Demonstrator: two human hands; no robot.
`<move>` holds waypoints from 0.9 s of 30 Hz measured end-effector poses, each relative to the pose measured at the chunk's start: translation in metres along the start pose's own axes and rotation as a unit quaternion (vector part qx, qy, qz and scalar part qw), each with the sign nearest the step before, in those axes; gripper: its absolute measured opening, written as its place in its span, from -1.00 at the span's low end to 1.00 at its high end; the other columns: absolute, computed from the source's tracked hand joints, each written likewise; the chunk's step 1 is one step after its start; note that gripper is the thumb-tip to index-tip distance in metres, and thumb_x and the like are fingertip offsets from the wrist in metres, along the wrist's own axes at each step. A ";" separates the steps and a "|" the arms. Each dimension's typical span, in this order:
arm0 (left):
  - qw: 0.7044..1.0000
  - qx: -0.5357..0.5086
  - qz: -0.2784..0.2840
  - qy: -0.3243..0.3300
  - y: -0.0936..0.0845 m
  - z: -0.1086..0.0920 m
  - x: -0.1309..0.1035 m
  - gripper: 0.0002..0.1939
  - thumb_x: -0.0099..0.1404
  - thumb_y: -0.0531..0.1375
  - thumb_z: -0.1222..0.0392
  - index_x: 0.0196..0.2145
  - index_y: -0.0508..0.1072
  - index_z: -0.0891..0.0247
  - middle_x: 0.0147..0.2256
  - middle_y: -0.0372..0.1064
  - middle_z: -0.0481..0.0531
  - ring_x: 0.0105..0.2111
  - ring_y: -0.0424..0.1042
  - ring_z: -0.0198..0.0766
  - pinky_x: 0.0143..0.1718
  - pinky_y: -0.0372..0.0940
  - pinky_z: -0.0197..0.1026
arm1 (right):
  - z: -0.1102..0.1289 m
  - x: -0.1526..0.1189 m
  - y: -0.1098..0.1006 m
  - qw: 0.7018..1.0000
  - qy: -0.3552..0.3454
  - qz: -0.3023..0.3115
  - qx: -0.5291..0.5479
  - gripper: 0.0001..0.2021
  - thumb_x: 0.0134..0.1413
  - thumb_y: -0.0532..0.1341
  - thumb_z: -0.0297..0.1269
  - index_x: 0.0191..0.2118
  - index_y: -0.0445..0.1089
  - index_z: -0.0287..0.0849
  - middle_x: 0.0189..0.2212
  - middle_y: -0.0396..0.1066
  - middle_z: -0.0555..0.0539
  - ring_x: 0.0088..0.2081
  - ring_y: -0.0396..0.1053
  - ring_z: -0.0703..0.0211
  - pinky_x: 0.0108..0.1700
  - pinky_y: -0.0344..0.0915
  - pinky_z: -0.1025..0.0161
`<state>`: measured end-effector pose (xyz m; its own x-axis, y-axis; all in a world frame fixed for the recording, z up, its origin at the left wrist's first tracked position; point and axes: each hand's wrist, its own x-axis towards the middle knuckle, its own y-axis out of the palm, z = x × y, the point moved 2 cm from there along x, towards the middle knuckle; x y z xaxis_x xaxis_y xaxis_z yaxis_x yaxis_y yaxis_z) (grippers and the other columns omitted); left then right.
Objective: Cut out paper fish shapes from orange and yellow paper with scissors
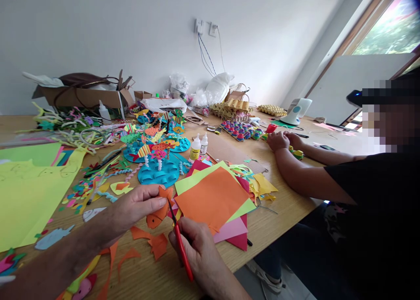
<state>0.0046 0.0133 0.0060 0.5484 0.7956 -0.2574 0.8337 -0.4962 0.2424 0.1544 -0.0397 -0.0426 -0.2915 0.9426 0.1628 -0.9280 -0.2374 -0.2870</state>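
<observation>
My left hand (139, 206) pinches an orange paper fish (158, 214) near its tail, with the fish's drawn eye pointing down. In my right hand (200, 247) is a pair of scissors (181, 245) with red handles. Their dark blades reach up to the right edge of the fish, close to my left thumb. Orange paper scraps (157, 245) lie on the table below the fish. Just beyond my right hand, an orange sheet (213, 199) tops a stack of coloured paper.
Blue bases with paper fish (159, 171), glue bottles (195, 148) and a pile of pipe cleaners (78, 127) stand further back. Yellow sheets (29, 199) cover the left side. At the right, another person's hands (280, 140) work near painted egg cartons (238, 130).
</observation>
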 end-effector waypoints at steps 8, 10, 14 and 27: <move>1.000 0.010 0.000 -0.009 -0.001 0.001 -0.002 -0.88 0.13 0.25 0.14 -0.36 0.52 0.19 -0.43 0.55 -0.04 -0.42 0.47 -0.25 -0.36 0.34 -0.27 | 0.001 0.000 -0.001 1.000 0.010 0.011 -0.004 -0.73 0.16 0.02 -0.28 -0.55 0.05 -0.17 -0.61 -0.01 0.12 -0.54 -0.07 0.37 -0.54 -0.09 0.40; 1.000 0.016 0.000 -0.011 -0.001 0.001 -0.001 -0.88 0.14 0.25 0.13 -0.38 0.52 0.20 -0.43 0.55 -0.04 -0.42 0.47 -0.26 -0.35 0.34 -0.28 | 0.002 0.000 -0.002 1.000 0.014 0.005 -0.010 -0.72 0.14 0.04 -0.29 -0.57 0.03 -0.17 -0.63 -0.03 0.12 -0.56 -0.08 0.38 -0.56 -0.11 0.40; 1.000 0.022 -0.001 -0.011 -0.002 0.001 0.000 -0.86 0.13 0.25 0.09 -0.38 0.52 0.19 -0.43 0.54 -0.04 -0.42 0.46 -0.25 -0.35 0.33 -0.26 | 0.003 0.001 -0.004 1.000 0.019 -0.006 -0.020 -0.70 0.11 0.08 -0.32 -0.59 0.01 -0.17 -0.64 -0.05 0.13 -0.57 -0.09 0.39 -0.58 -0.13 0.41; 0.995 0.084 -0.057 0.017 -0.007 -0.002 0.001 -0.83 0.09 0.27 0.05 -0.45 0.50 0.21 -0.52 0.42 -0.09 -0.51 0.36 -0.31 -0.48 0.25 -0.33 | 0.001 0.003 -0.003 1.000 0.027 0.002 -0.016 -0.72 0.09 0.08 -0.32 -0.60 0.04 -0.17 -0.66 -0.03 0.13 -0.58 -0.07 0.39 -0.59 -0.12 0.41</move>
<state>-0.0012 0.0187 0.0061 0.4494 0.8599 -0.2420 0.8910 -0.4510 0.0523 0.1560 -0.0360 -0.0407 -0.2823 0.9529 0.1112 -0.9187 -0.2352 -0.3174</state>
